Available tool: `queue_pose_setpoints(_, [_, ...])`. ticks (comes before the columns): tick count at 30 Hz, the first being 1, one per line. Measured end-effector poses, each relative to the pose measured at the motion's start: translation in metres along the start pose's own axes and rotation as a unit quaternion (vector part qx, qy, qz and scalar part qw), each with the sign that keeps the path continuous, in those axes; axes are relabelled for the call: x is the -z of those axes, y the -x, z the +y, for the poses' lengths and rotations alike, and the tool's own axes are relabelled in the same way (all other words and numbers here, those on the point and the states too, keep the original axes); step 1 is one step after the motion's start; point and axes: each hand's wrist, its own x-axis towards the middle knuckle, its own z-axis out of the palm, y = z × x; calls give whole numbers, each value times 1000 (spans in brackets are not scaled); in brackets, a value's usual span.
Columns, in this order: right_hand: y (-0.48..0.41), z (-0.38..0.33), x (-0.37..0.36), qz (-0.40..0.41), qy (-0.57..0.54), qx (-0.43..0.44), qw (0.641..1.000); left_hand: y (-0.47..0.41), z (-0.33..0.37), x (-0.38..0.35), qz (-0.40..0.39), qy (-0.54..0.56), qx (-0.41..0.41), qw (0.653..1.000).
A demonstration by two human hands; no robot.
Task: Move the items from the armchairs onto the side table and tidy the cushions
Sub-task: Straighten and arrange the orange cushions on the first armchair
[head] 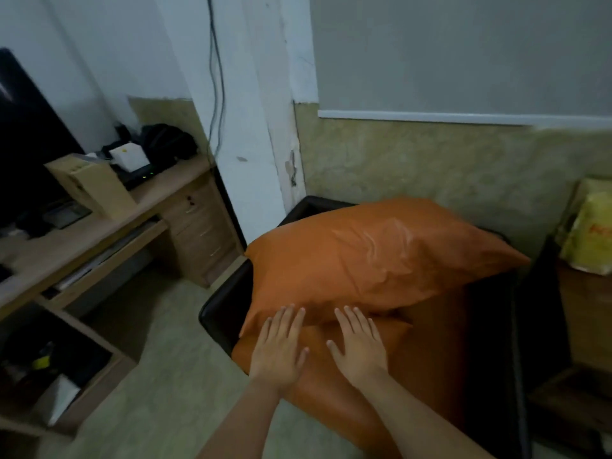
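Observation:
A big orange back cushion [374, 256] leans against the back of a dark armchair [222, 313], over an orange seat cushion [427, 366]. My left hand [278, 347] and my right hand [359, 346] lie flat, palms down, side by side on the seat cushion, fingertips touching the lower edge of the back cushion. Both hands hold nothing and their fingers are spread. No loose items show on this armchair.
A wooden side table [583, 326] stands right of the armchair with a yellow bag [589, 240] on it. At the left a wooden desk [99, 233] carries a cardboard box [92, 185], a white box [129, 155] and a dark monitor [29, 147]. Pale floor [172, 376] lies between desk and chair.

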Motion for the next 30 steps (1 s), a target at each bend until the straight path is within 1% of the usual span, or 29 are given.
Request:
queue_pose_setpoints(4, [-14,32,-25,-29,-2,-47,998,-35,3,-34,-32,17,-92,995])
queue_pose_setpoints(7, [-16,57,-32,-37,-2,-91,995,-52,22,-59,-63,38,-125,989])
queue_pose_setpoints(12, [-16,96,-60,-53,-7,-127,990,-64,50,-105,-117,95,-99,983])
queue_pose_setpoints(16, [-14,127,-94,-32,5,-102,994,-58,54,-151,-143,94,-119,978])
queue_pose_setpoints(18, [-14,137,-112,-33,11,-100,994,-61,53,-175,-143,107,-106,978])
queue_pose_setpoints(20, [-17,144,-130,-52,-7,-111,992,-65,53,-198,-154,130,-67,977])
queue_pose_setpoints(23, [-24,146,-156,-69,-61,-158,983,-69,57,-227,-154,166,4,974])
queue_pose_setpoints(25, [-24,144,-179,-94,-97,-187,973,-66,61,-245,-156,166,14,974])
queue_pose_setpoints(28, [-21,139,-209,-110,-174,-222,953,-56,69,-266,-117,170,27,978])
queue_pose_setpoints(30, [-19,136,-217,-111,-218,-233,941,-50,75,-272,-90,202,51,974])
